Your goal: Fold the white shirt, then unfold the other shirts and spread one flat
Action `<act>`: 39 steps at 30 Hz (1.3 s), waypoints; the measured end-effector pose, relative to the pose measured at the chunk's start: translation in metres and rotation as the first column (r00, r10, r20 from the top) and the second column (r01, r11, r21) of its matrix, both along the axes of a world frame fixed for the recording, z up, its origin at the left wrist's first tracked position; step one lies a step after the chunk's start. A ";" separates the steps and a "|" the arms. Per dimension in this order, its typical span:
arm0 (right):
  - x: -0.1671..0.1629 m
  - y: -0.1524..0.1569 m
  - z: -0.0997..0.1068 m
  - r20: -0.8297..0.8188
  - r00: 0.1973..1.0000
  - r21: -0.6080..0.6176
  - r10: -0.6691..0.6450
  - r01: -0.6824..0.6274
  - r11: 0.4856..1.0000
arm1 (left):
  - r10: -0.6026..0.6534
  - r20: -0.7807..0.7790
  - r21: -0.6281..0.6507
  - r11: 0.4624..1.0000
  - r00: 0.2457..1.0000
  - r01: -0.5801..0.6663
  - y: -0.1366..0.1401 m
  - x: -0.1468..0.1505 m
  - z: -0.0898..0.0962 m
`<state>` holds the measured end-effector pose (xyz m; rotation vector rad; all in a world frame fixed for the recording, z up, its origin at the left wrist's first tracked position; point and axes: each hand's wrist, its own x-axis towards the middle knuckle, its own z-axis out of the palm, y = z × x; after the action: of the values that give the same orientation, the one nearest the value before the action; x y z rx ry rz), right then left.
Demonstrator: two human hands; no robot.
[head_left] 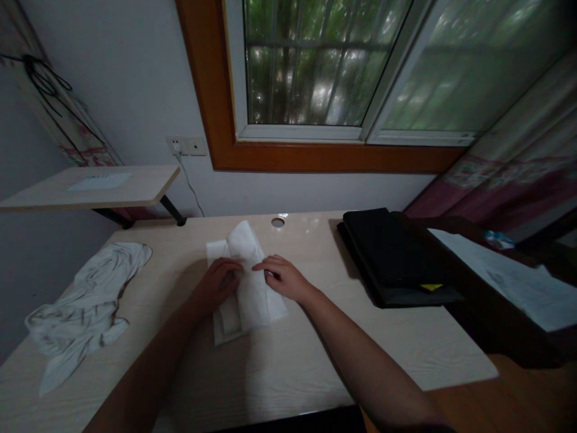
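On the table in front of me lies a thin white sheet (253, 297), folded into overlapping layers. It is soft-looking, but I cannot tell whether it is paper or cloth. My left hand (219, 284) rests over its left part, fingers curled and pinching the layers near the middle. From the other side, my right hand (287, 278) has thumb and bent fingers closed at the right edge of the upper fold. The fingertips of both hands are close together, and part of the sheet under them is hidden.
A crumpled white cloth (97, 300) lies at the table's left. Black folders or a laptop case (392, 249) are stacked at the right. A raised shelf (148, 186) stands at the back left, and a round cable hole (277, 222) sits near the table's (306, 355) back edge.
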<state>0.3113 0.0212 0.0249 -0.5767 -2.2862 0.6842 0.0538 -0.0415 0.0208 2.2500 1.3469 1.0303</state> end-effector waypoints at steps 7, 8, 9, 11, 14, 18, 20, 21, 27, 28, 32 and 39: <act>0.001 -0.001 0.000 -0.133 0.984 -0.182 -0.117 0.092 0.979 | 0.122 -0.139 -0.007 0.992 0.983 -0.124 0.004 -0.015 -0.002; 0.002 -0.001 0.001 -0.153 0.978 -0.215 -0.141 0.106 0.971 | 0.116 -0.172 -0.007 0.993 0.978 -0.119 0.005 -0.016 -0.003; 0.004 -0.001 0.001 -0.177 0.969 -0.246 -0.173 0.127 0.961 | 0.112 -0.203 -0.005 0.993 0.973 -0.115 0.005 -0.017 -0.004; 0.008 0.001 0.001 -0.236 0.936 -0.317 -0.262 0.181 0.931 | 0.124 -0.243 0.005 0.992 0.962 -0.127 0.006 -0.018 -0.005; 0.017 0.007 0.004 -0.315 0.842 -0.433 -0.437 0.282 0.856 | 0.150 -0.262 0.006 0.988 0.953 -0.153 0.006 -0.018 -0.005; 0.037 0.020 0.008 -0.319 0.722 -0.558 -0.615 0.382 0.737 | 0.169 -0.261 0.001 0.985 0.950 -0.175 0.007 -0.021 -0.007; 0.047 0.027 0.010 -0.324 0.679 -0.586 -0.658 0.402 0.704 | 0.177 -0.265 0.003 0.983 0.948 -0.183 0.008 -0.026 -0.009; 0.053 0.031 0.011 -0.336 0.662 -0.590 -0.670 0.408 0.697 | 0.181 -0.268 0.005 0.982 0.946 -0.187 0.010 -0.030 -0.010; 0.077 0.045 0.012 -0.335 0.654 -0.545 -0.678 0.452 0.706 | 0.239 -0.267 0.024 0.970 0.934 -0.242 0.016 -0.065 -0.016; 0.078 0.046 0.010 -0.299 0.674 -0.537 -0.675 0.466 0.703 | 0.252 -0.268 0.021 0.966 0.930 -0.256 0.016 -0.071 -0.016; 0.077 0.050 0.002 -0.186 0.696 -0.518 -0.694 0.531 0.671 | 0.337 -0.315 0.002 0.935 0.887 -0.354 0.017 -0.091 -0.015; 0.066 0.044 0.001 -0.196 0.806 -0.220 -0.558 0.518 0.826 | 0.490 -0.360 0.071 0.863 0.794 -0.500 0.014 -0.102 -0.010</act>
<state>0.3769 0.0648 0.0264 -1.0983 -1.7128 0.6068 -0.0481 -0.0276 0.0112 2.1871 2.1864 0.7325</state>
